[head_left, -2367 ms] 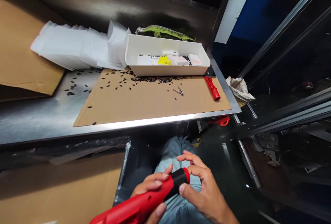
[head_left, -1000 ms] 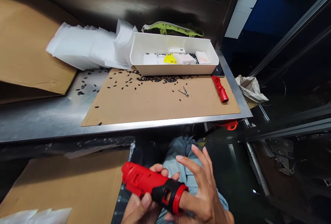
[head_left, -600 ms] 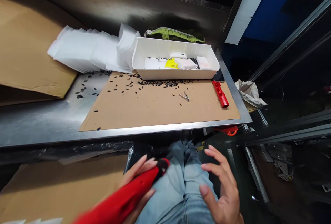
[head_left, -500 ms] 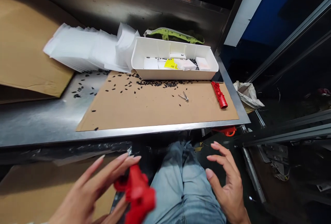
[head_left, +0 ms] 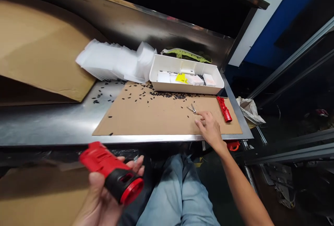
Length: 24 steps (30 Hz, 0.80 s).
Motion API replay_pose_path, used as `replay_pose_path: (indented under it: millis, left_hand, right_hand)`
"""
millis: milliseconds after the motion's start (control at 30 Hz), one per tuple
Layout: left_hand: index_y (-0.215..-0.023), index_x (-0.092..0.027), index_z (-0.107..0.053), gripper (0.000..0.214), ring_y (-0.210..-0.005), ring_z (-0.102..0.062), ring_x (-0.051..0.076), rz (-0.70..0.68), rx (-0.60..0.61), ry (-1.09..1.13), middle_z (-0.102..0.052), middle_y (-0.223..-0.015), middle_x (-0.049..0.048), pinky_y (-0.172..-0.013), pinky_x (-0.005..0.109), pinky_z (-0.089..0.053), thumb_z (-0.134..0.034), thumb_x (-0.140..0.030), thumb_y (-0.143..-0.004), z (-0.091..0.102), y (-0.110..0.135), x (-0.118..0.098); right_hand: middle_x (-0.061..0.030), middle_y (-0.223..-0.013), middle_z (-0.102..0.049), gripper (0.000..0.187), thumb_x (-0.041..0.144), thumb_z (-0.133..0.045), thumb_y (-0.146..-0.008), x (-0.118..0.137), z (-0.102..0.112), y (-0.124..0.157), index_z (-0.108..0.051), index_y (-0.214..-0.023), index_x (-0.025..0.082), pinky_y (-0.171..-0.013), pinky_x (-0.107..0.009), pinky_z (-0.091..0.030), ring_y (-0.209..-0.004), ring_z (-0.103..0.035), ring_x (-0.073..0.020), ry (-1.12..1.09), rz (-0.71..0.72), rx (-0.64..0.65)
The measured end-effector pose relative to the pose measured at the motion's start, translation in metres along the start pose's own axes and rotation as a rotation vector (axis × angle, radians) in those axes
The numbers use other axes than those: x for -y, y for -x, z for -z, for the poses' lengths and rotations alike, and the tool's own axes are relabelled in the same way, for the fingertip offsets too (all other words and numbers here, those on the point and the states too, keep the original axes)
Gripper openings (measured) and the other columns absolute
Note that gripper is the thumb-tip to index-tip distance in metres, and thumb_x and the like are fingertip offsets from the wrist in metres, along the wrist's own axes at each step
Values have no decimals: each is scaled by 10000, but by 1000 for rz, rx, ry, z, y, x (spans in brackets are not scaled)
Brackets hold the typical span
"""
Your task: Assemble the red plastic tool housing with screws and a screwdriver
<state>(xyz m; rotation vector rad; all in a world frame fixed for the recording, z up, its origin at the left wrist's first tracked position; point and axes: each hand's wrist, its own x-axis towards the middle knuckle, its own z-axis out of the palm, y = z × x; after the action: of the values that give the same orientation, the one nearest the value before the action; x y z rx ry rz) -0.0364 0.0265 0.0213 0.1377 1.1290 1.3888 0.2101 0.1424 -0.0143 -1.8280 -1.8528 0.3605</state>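
My left hand (head_left: 101, 198) is wrapped round a red tool body (head_left: 112, 170) with a black collar and a red ring at its end, held low over my lap. My right hand (head_left: 210, 128) reaches out over the brown cardboard sheet (head_left: 156, 114) on the steel bench, fingers stretched forward and apart, nothing in them. Its fingertips are just short of a small metal piece (head_left: 191, 108) lying on the cardboard. A red ribbed part (head_left: 224, 109) lies a little to the right of that hand.
A white tray (head_left: 188, 87) with small white and yellow packets stands at the back of the cardboard, with several small black bits (head_left: 169, 95) scattered before it. White bags (head_left: 114, 61) lie stacked at its left. A cardboard flap (head_left: 39, 55) leans at far left. A steel wall (head_left: 135, 21) backs the bench.
My right hand left the tool and went up onto the cardboard toward the small metal piece. My left hand turned the red tool over and now grips it alone, ring end toward me.
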Motion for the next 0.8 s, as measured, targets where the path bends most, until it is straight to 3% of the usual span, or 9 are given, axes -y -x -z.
replay_pose_path:
  millis: [67,167,233,400,533,600,700,733,800]
  left_hand:
    - [-924,-158,-706,404,-906,-738,227,127,-32,171,-773,-832,41,-722,349,-652,-355,-323,-1037,2,-6,0]
    - [-950,-112,-685,388,-859,-746,276,267,-99,305,-762,-791,80,-641,440,-667,-357,-299,-1039,4,-13,-1]
    - [-963,-111,-665,358,-825,-750,272,303,-122,341,-760,-778,73,-610,444,-669,-381,-317,-1036,2,-12,-3]
    - [-962,-113,-612,333,-837,-749,237,348,-25,385,-753,-759,53,-660,415,-670,-379,-339,-1034,-7,-4,-6]
    - [-983,-95,-610,325,-832,-748,255,384,-57,373,-739,-751,69,-653,433,-666,-394,-334,-1027,-11,-4,-1]
    - [-978,-86,-633,350,-889,-739,301,338,-96,320,-723,-745,98,-672,466,-660,-402,-346,-1020,-16,0,2]
    - [-950,-136,-678,386,-982,-713,329,128,-55,171,-672,-683,82,-736,431,-645,-385,-380,-1011,-30,14,6]
    - [-938,-160,-690,391,-972,-717,313,69,-33,123,-657,-664,68,-736,383,-641,-378,-384,-1010,-34,20,8]
    - [-965,-193,-709,371,-889,-732,261,39,-14,53,-689,-726,67,-670,281,-625,-384,-367,-1010,-39,29,10]
  right_hand:
    - [-96,-1207,-612,288,298,-559,-946,9,-11,-31,-614,-1222,236,-850,-380,-516,-1036,-643,-249,91,-18,40]
    - [-124,-1183,-608,248,342,-590,-938,20,-23,-61,-652,-1132,199,-874,-457,-496,-1114,-590,-310,195,-40,95]
    - [-108,-1167,-619,227,343,-605,-938,23,-26,-71,-655,-1079,173,-899,-468,-491,-1103,-591,-285,228,-58,123]
    - [-58,-1059,-672,107,239,-627,-930,14,-23,-70,-656,-955,139,-930,-451,-499,-1001,-638,-211,165,-107,122]
    - [-59,-904,-699,157,259,-622,-915,4,-9,-45,-653,-803,154,-914,-418,-511,-909,-684,-218,-67,-85,39]
    - [-56,-886,-699,192,340,-586,-924,3,2,-21,-657,-923,162,-819,-357,-556,-804,-712,-202,-234,-71,-3]
    - [-54,-1004,-682,463,446,-548,-924,10,22,29,-508,-1308,189,-686,-294,-599,-749,-736,-173,-495,-47,-38]
    - [-51,-1033,-678,498,451,-563,-921,14,28,48,-478,-1351,216,-691,-287,-609,-770,-743,-170,-608,-37,-44]
    - [-39,-1033,-707,393,401,-653,-897,25,38,86,-576,-1257,266,-769,-291,-618,-879,-752,-191,-914,-15,-45]
